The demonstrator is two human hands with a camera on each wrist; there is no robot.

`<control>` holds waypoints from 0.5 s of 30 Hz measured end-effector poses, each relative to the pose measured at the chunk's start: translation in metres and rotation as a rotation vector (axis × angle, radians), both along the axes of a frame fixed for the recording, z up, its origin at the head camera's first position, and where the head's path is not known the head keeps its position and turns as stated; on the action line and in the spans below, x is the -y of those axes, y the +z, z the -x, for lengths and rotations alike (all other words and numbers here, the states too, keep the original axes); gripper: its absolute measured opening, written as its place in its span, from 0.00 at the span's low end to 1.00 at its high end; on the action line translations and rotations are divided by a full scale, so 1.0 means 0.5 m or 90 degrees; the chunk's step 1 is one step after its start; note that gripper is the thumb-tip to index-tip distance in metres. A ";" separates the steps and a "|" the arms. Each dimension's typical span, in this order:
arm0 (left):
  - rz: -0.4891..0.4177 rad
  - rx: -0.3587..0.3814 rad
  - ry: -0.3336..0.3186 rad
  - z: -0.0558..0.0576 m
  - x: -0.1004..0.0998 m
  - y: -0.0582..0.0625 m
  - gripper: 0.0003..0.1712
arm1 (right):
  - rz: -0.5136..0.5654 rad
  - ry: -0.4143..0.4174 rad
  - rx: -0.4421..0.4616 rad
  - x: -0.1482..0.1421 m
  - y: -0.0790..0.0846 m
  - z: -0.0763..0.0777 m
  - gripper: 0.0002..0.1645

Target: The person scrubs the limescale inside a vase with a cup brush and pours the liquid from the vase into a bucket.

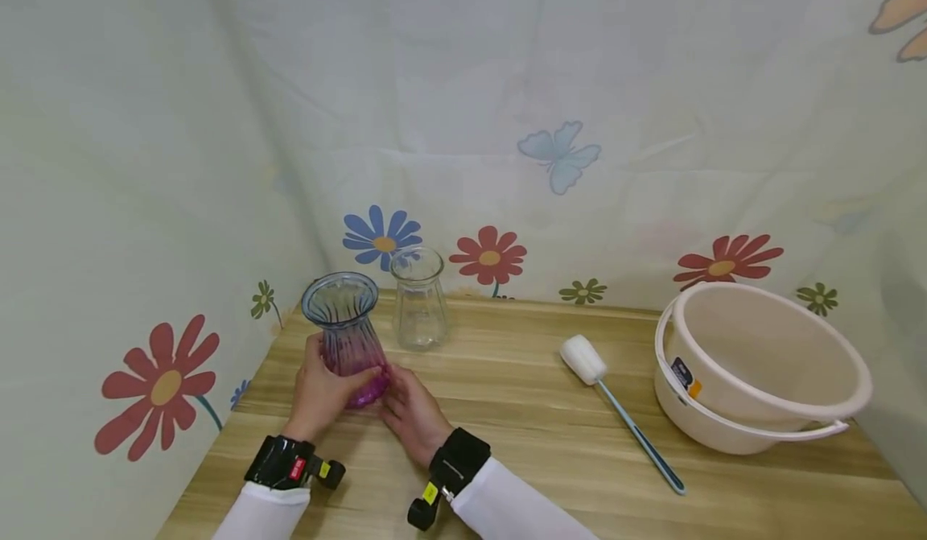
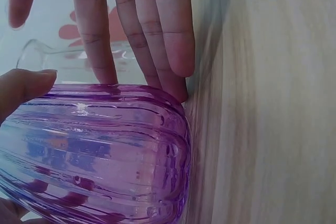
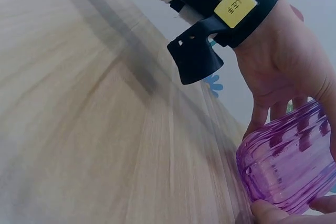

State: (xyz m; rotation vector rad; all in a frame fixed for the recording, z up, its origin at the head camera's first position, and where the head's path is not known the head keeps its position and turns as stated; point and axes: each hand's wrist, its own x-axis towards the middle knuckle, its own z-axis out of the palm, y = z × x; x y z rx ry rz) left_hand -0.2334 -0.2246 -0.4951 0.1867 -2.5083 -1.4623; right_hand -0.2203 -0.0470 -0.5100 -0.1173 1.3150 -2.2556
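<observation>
A purple ribbed glass vase (image 1: pixel 346 332) stands near the table's left side. My left hand (image 1: pixel 319 391) grips its lower body, thumb in front and fingers behind. My right hand (image 1: pixel 411 413) lies on the table to the vase's right. Its straight fingers (image 2: pixel 157 35) press against the vase's lower side, and its thumb (image 3: pixel 273 213) touches the glass. The left wrist view shows the vase (image 2: pixel 100 156) close up, with its base by the wood. In the right wrist view the vase (image 3: pixel 286 161) sits under my left hand (image 3: pixel 278 72).
A clear glass vase (image 1: pixel 418 298) stands just behind the purple one. On the wooden table (image 1: pixel 521 435) lies a bottle brush (image 1: pixel 615 407) with a white sponge head. Two stacked cream basins (image 1: pixel 760 367) sit at the right. A flowered cloth backs the table.
</observation>
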 end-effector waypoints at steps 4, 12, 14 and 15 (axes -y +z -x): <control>-0.002 0.008 -0.002 0.011 0.012 -0.003 0.65 | 0.000 0.006 -0.005 0.007 -0.003 0.009 0.46; -0.010 0.035 -0.017 0.028 0.038 0.001 0.69 | 0.001 0.021 -0.010 0.016 -0.001 0.018 0.44; -0.010 0.040 -0.024 0.030 0.043 0.002 0.70 | -0.003 0.024 -0.012 0.017 0.000 0.018 0.44; -0.012 0.042 -0.026 0.031 0.045 0.004 0.71 | -0.004 0.025 -0.012 0.018 0.000 0.018 0.44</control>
